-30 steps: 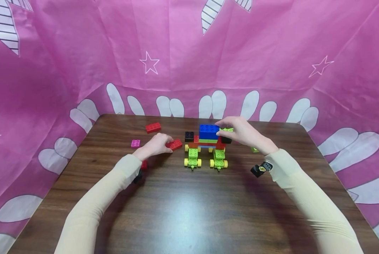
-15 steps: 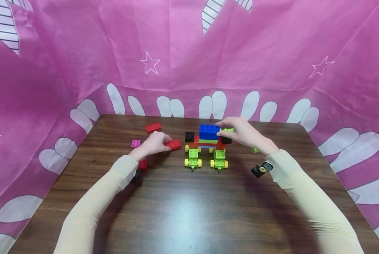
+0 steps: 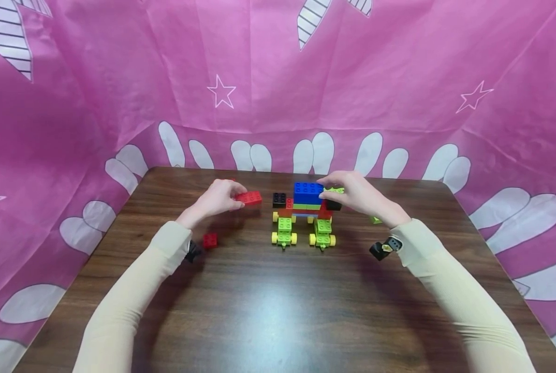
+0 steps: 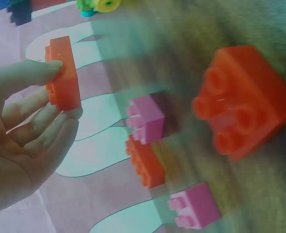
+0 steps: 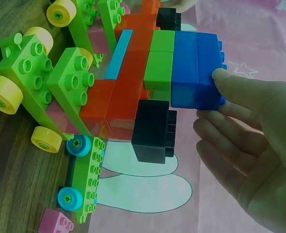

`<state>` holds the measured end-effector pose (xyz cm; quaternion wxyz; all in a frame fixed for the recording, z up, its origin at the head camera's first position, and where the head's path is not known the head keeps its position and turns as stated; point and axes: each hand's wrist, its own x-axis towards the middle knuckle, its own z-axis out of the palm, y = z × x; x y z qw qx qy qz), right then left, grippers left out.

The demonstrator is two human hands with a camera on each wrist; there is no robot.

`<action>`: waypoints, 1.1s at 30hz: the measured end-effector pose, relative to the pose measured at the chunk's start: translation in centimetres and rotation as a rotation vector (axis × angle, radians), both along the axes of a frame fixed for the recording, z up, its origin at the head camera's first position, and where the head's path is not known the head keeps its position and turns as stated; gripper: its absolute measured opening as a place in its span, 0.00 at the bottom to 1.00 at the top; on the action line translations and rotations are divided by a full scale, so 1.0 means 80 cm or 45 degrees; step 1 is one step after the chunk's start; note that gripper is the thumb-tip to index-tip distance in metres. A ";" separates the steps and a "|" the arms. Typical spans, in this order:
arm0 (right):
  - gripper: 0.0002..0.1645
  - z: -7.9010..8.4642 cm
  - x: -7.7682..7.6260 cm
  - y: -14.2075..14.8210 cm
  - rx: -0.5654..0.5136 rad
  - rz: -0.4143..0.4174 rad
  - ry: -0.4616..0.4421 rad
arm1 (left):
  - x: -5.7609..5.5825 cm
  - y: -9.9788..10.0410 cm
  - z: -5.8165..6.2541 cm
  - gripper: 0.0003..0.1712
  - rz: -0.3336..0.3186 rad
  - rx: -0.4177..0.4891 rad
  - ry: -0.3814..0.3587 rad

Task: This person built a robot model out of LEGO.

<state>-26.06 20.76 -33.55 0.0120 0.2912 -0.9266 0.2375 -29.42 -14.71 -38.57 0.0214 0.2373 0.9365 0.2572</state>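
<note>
My left hand point(image 3: 213, 199) pinches one end of a long red toy brick point(image 3: 250, 198) between thumb and fingers. In the left wrist view that red brick point(image 4: 65, 82) is in full sight, its studs turned toward the palm. To its right stands a built toy vehicle on two lime wheeled bases point(image 3: 284, 230), with red, green and black bricks stacked above. Two joined blue bricks point(image 5: 195, 70) top the stack. My right hand point(image 3: 352, 192) grips their side, thumb on the studded top and fingertips at the lower edge.
A small red brick point(image 3: 210, 241) lies near my left wrist. Pink bricks point(image 4: 150, 119) and another long red brick point(image 4: 145, 162) lie farther off. Behind the vehicle are a lime base with blue wheels point(image 5: 87, 179) and a pink brick point(image 5: 55, 221). Pink cloth point(image 3: 278, 77) hangs behind the table.
My left hand has moved back and slightly left, carrying the red brick upward in view. It now covers the pink brick and most of the back red one. My right hand stays put.
</note>
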 end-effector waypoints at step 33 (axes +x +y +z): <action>0.24 -0.001 -0.002 0.001 -0.014 0.019 0.041 | 0.006 0.063 0.094 0.22 -0.161 0.161 0.057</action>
